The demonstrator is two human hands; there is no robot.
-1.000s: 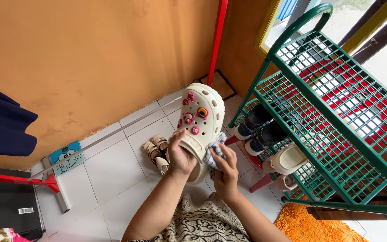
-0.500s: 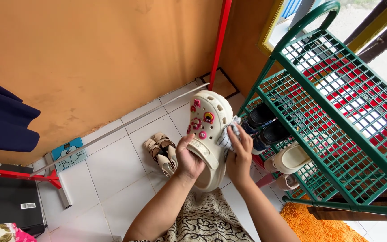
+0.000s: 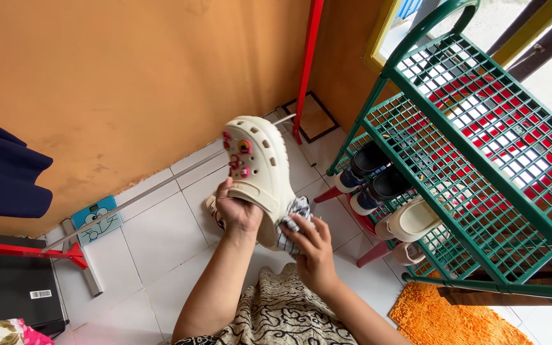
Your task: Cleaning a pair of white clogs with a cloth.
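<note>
— What has the left hand [image 3: 237,214] got?

— A cream-white moulded foam clog [image 3: 260,169] with round vent holes and small coloured charms on its upper. The fingers are clamped around its heel end, and the shoe is held up in the air above the white tiled floor [image 3: 161,243], toe pointing away toward the orange wall [image 3: 129,83].

— And the right hand [image 3: 314,252]?

— Its fingers are closed on a crumpled black-and-white checked cloth [image 3: 292,220], pressed against the clog's lower side near the heel. Cloth and shoe are touching.

— What sits around them?

— To the right stands a green metal wire-grid shoe rack [image 3: 474,160]. On its lower shelf sit a pair of dark blue shoes [image 3: 372,176] and, nearer the person, a cream slide sandal [image 3: 410,220]. Just behind the left hand, a beige strappy sandal [image 3: 212,207] lies on the floor, mostly hidden. An orange shaggy mat [image 3: 442,316] lies at the rack's foot. A red pole [image 3: 306,64] stands upright in the corner, and a blue bathroom scale [image 3: 96,222] with a cartoon face rests by the wall on the left. The person's patterned brown-and-cream garment [image 3: 289,313] shows at the bottom.
</note>
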